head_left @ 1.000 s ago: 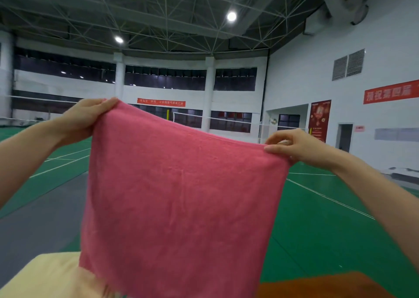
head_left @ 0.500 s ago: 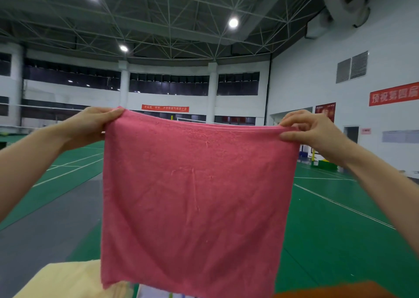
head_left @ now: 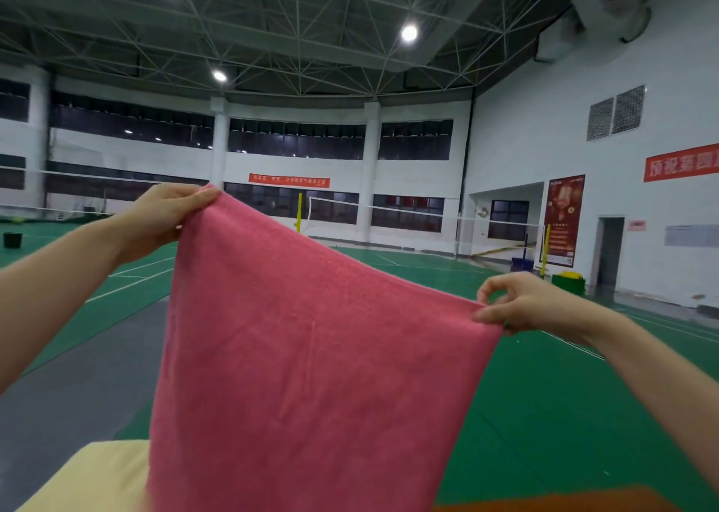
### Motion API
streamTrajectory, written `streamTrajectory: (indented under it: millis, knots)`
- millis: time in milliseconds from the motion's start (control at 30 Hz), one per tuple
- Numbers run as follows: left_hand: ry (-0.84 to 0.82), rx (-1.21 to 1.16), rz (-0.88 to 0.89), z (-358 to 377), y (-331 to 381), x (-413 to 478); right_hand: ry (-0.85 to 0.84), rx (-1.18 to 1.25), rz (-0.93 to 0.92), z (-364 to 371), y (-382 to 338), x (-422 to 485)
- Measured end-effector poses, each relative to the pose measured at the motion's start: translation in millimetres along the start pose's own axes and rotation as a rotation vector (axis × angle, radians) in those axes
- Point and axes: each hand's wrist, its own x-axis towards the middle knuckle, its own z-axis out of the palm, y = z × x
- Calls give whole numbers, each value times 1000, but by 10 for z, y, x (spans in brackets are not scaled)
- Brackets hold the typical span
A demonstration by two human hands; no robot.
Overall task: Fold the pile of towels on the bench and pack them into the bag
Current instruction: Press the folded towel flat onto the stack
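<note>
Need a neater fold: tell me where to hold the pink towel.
Keep to the two top corners of the pink towel, pinched from above and outside, as the left hand and right hand do; it hangs flat, so level its slanting top edge.

A large indoor sports hall has a green court floor (head_left: 544, 414) marked with white lines and a grey strip (head_left: 70, 387) at near left. White walls (head_left: 544, 161) carry red banners (head_left: 289, 180), a dark band of windows (head_left: 295, 142), two vent grilles (head_left: 615, 113) and a doorway (head_left: 610, 256) at right. Round lamps (head_left: 409, 33) shine from the steel truss ceiling (head_left: 272, 36). Badminton nets (head_left: 389, 210) stretch across the far courts.
</note>
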Motion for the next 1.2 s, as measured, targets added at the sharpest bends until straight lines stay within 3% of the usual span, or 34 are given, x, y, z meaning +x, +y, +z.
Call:
streamTrajectory:
  millis: [133, 200, 333, 433, 533, 667, 800, 1000, 1100, 1200]
  knots:
    - [-2, 72, -52, 8, -11, -21, -305, 206, 90, -20, 90, -32]
    - [8, 62, -87, 3, -23, -9, -331, 419, 6, -23, 146, -60]
    - [-50, -20, -168, 24, -24, -7, -115, 977, -122, -1, 98, -75]
    - [-72, -87, -237, 25, 24, -16, 18, 1157, 49, 66, 78, 93]
    - [36, -114, -420, 168, -26, -7, 79, 1312, 282, 177, 56, 253]
    - [265, -252, -460, 661, -148, 56, 211, 1266, 413, 396, -104, 459]
    - [450, -206, -366, 1310, 33, -213, 324, 1047, 358, 790, -369, 719]
    - [305, -247, -290, 2024, 243, -865, 540, 737, 103, 1219, -784, 767]
    - [231, -452, -312, 2071, 283, -965, 486, 617, -71, 1298, -872, 533]
    - [61, -778, -429, 1999, 382, -1028, 342, 646, -127, 1292, -800, 375]
